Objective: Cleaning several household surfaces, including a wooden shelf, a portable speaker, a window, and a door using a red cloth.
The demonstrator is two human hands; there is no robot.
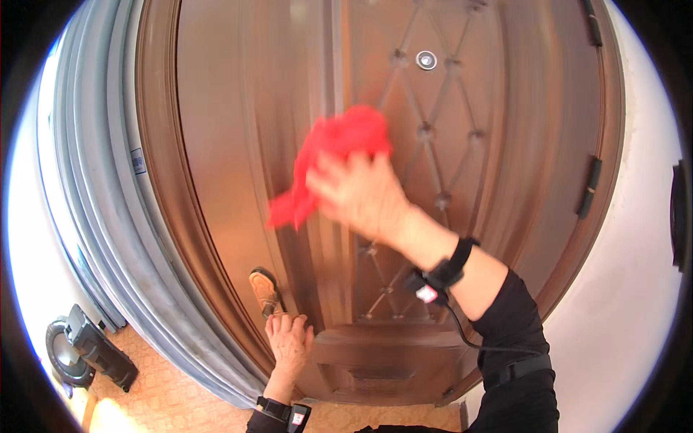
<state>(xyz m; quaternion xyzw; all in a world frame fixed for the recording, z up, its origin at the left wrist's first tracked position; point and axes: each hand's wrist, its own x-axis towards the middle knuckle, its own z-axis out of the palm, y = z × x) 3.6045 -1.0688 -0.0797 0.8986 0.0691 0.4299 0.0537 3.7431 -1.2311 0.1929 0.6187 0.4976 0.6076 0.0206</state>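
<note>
A brown panelled door (pixel 216 135) with a raised diamond lattice fills the middle of the head view. My right hand (pixel 363 195) holds a bright red cloth (pixel 346 132) against or just in front of the door; motion blurs both. One end of the cloth hangs to the lower left. Lower down, my left hand (pixel 289 338) is at the lower end of the bronze-coloured door handle plate (pixel 264 287), its fingers bent over that end. What its fingertips grip is hidden. A round peephole (pixel 426 60) sits high in the door.
Grey-blue curtains (pixel 116 205) hang left of the door frame. Black objects (pixel 100 349) stand on the patterned floor (pixel 173 400) at the lower left. A white wall (pixel 612 270) is at the right, beside the door's hinges (pixel 590 188). A cable runs along my right forearm.
</note>
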